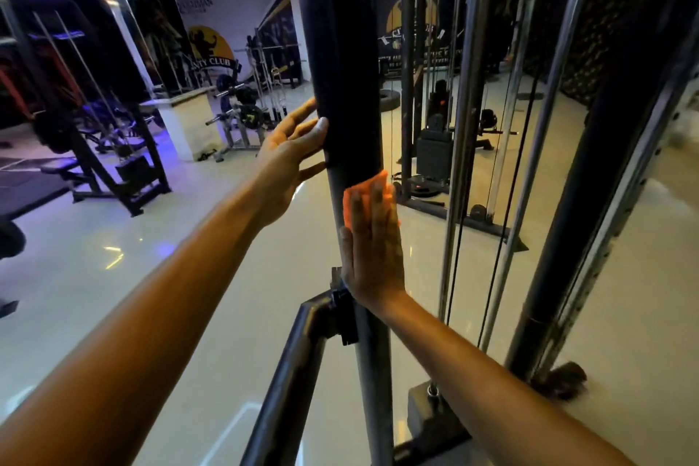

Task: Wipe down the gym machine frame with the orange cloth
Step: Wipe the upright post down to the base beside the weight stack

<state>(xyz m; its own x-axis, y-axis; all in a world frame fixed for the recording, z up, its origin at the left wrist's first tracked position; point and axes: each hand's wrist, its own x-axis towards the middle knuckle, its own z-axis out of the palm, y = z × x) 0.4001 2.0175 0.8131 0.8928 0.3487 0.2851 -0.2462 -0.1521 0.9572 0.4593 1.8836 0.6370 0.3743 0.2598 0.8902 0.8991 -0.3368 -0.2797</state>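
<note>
Orange cloth [372, 183]: pressed between the right hand [372, 257] and the black upright post [342, 49]; only a blurred orange edge shows, past the fingertips and between the fingers at the top of that hand.
Right hand: flat against the post, fingers straight and close together, pointing up; the palm covers the cloth and holds it to the metal; the thumb lies along the post's left side.
Left hand [289, 155]: up and to the left of the right hand, open wide with fingers spread and nearly straight; its fingertips touch the left side of the post's thicker black sleeve; it holds nothing.
Upright post: runs from above both hands down past the right wrist; the wider black sleeve ends just above the right hand's fingertips, with the thinner grey tube under that hand.
Angled brace [291, 371]: joins the post at a black clamp just left of the right wrist and slopes down and left, below the left forearm.
Cables and chrome guide rods [463, 125]: stand just right of the right hand, apart from it.
Second dark column [590, 200]: further right, well apart from both hands.
Floor [189, 276]: pale, glossy tile beneath both forearms.
Weight plate rack [242, 113]: beyond the left hand, well apart.
</note>
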